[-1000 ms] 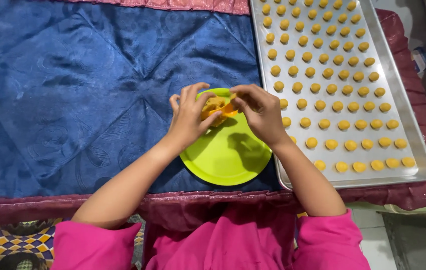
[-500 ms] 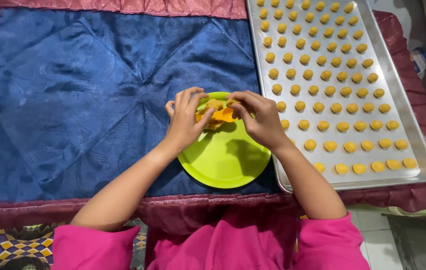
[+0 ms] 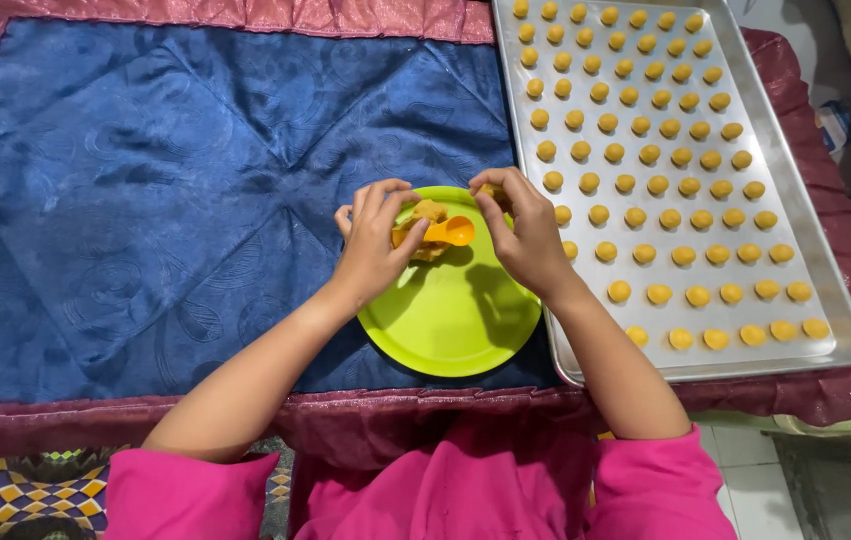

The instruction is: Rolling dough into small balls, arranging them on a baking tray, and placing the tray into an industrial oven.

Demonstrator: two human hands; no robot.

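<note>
1. A round lime-green plastic plate (image 3: 450, 310) lies on the blue quilted cloth (image 3: 145, 180).
2. The left hand (image 3: 375, 245) grips a small orange plastic scoop (image 3: 445, 232) against yellow dough (image 3: 428, 212).
3. The right hand (image 3: 525, 235) pinches a dough bit.
4. A silver metal baking tray (image 3: 825, 290) holds rows of small yellow dough balls (image 3: 645, 155).

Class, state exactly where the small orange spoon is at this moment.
In the head view, the orange spoon is held in the left hand over the far edge of the green plate, just left of the baking tray.
</note>
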